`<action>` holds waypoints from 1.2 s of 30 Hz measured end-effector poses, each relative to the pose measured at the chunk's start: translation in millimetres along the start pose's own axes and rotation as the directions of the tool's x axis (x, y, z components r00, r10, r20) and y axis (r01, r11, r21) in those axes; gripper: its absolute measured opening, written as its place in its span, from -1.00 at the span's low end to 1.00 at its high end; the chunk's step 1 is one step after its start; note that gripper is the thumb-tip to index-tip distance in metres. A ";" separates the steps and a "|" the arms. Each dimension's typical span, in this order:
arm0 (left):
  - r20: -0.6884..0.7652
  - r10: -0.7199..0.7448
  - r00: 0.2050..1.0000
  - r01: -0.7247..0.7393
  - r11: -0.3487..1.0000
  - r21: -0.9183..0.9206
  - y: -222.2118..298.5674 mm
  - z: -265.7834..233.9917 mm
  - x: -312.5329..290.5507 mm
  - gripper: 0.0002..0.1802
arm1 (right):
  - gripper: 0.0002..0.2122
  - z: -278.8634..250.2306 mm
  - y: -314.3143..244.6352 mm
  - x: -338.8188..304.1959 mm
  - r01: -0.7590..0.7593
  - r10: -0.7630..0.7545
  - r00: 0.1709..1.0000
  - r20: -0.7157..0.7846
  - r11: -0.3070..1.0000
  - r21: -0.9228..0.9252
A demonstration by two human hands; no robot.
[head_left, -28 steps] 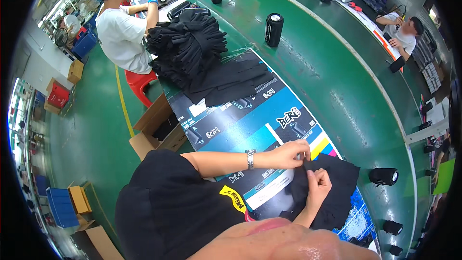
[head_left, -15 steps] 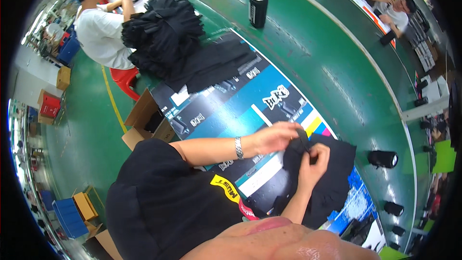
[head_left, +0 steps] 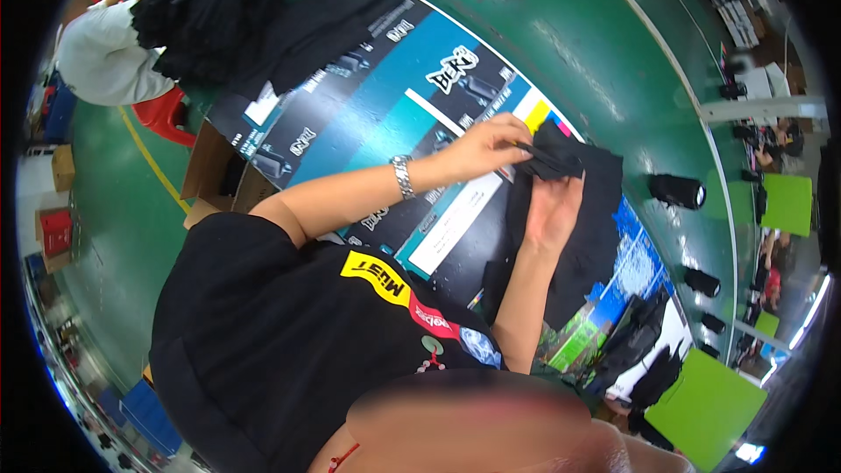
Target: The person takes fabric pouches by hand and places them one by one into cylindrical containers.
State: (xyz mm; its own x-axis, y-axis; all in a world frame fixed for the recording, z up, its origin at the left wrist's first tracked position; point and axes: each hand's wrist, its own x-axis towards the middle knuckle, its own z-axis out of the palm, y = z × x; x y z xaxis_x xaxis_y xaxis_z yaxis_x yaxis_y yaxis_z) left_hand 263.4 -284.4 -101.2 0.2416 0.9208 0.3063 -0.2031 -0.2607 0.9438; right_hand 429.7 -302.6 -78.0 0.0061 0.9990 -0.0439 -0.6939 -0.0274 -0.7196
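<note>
So the table (head_left: 390,123) stretches off to the far left, with a big heap of cloth (head_left: 210,17) up there, some flat strips (head_left: 328,26) lying just right of the heap, and a box (head_left: 205,156) beside the table's left edge, near a stool (head_left: 166,120) with a co-worker (head_left: 105,57) on it. Closer in, a spread of fabric (head_left: 583,245) lies on the table's right part, and a small band (head_left: 554,156) sits over it between the left hand (head_left: 486,149) and right hand (head_left: 554,210). Past the right edge there's a belt (head_left: 547,48) running alongside, with a speaker (head_left: 676,192) on it right of the fabric.
</note>
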 end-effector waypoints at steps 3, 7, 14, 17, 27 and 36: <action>-0.094 -0.113 0.989 0.106 0.991 -0.077 -8.3 1.0 -6.9 -0.82 | -0.80 0.8 1.7 -1.7 -0.011 0.013 0.999 0.042 0.999 -0.040; -0.121 -0.270 0.955 0.191 0.875 -0.444 16.3 -13.0 4.8 -0.75 | -0.82 10.3 3.4 -8.1 -0.032 0.040 0.997 0.061 0.992 -0.125; 0.359 -0.381 0.852 0.499 0.388 -0.775 15.1 -24.2 0.6 -0.75 | -0.76 -2.0 -1.8 -2.9 -0.210 0.214 0.972 0.097 0.976 -0.050; 0.377 -0.389 0.841 0.538 0.522 -0.662 23.9 -24.5 2.7 -0.77 | -0.76 2.3 -13.0 -5.1 -0.277 0.269 0.959 0.091 0.957 0.089; 0.223 -0.183 0.957 0.231 0.950 -0.212 86.1 -9.1 15.3 -0.81 | -0.93 84.5 -49.0 -73.1 0.519 -0.190 0.851 0.489 0.441 -0.732; 0.446 -0.016 0.895 0.392 0.503 -0.770 92.2 -35.9 -30.6 -0.78 | -0.96 96.8 -50.7 -79.5 0.275 -0.259 0.960 0.106 0.805 -0.526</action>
State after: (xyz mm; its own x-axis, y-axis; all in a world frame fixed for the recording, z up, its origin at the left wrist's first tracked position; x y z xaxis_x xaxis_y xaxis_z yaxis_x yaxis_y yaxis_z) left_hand 203.2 -326.2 -28.1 0.6423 0.6989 0.3145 -0.7381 0.4535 0.4996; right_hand 394.7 -377.3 29.1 0.1092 0.9699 0.2177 -0.1784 0.2346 -0.9556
